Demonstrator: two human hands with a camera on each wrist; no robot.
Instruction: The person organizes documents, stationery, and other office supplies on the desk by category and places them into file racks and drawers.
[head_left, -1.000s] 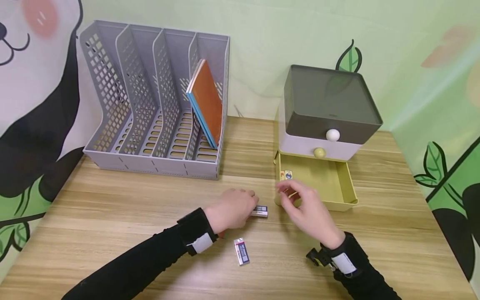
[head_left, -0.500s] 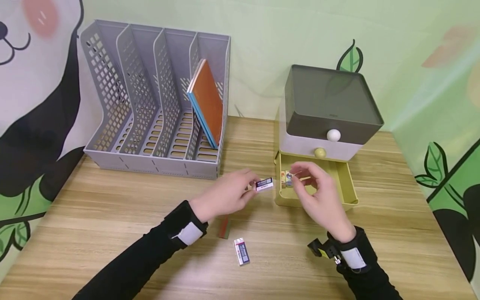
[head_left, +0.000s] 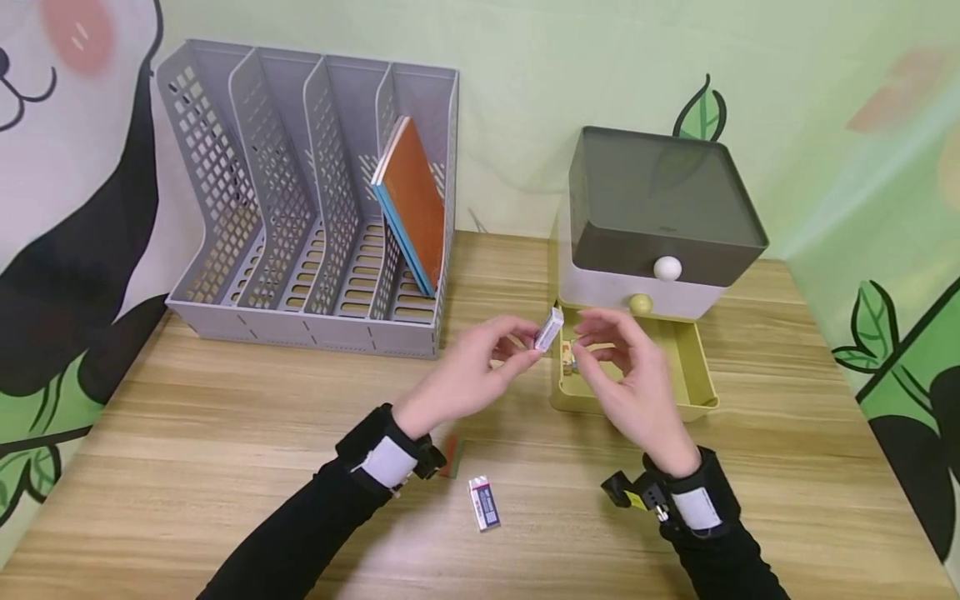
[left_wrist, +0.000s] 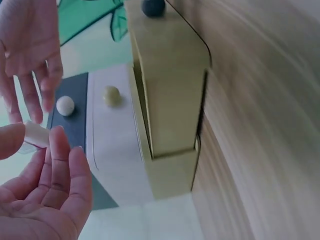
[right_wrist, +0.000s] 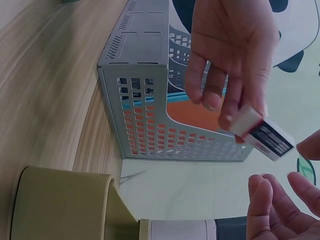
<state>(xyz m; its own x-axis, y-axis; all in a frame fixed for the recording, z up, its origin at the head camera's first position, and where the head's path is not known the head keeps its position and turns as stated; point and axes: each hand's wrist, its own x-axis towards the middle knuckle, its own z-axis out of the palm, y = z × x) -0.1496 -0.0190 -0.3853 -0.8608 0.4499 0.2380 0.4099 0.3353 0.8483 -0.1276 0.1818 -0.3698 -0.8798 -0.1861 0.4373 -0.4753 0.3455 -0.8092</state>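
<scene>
My left hand (head_left: 480,362) pinches a white eraser in a dark blue sleeve (head_left: 550,330) between thumb and fingers, raised at the left front of the pulled-out yellow drawer (head_left: 693,367). My right hand (head_left: 630,387) hovers over that drawer with loosely bent fingers and holds nothing. Seen from the right wrist, its thumb tip is right by the sleeved end of the eraser (right_wrist: 270,140). Small patterned blocks (head_left: 566,358) lie along the drawer's left side, partly covered by the right fingers. A second sleeved eraser (head_left: 483,503) lies on the table.
A red and green piece (head_left: 452,457) lies beside the left wrist, partly hidden. Behind stands a grey file rack (head_left: 322,329) with an orange and blue booklet (head_left: 412,208) leaning in its right slot. The drawer unit (head_left: 667,192) has a dark top and a white middle tier.
My left hand has picked the eraser up from the table, carried it toward the drawer and tilted it upright. My right hand has shifted rightward over the drawer.
</scene>
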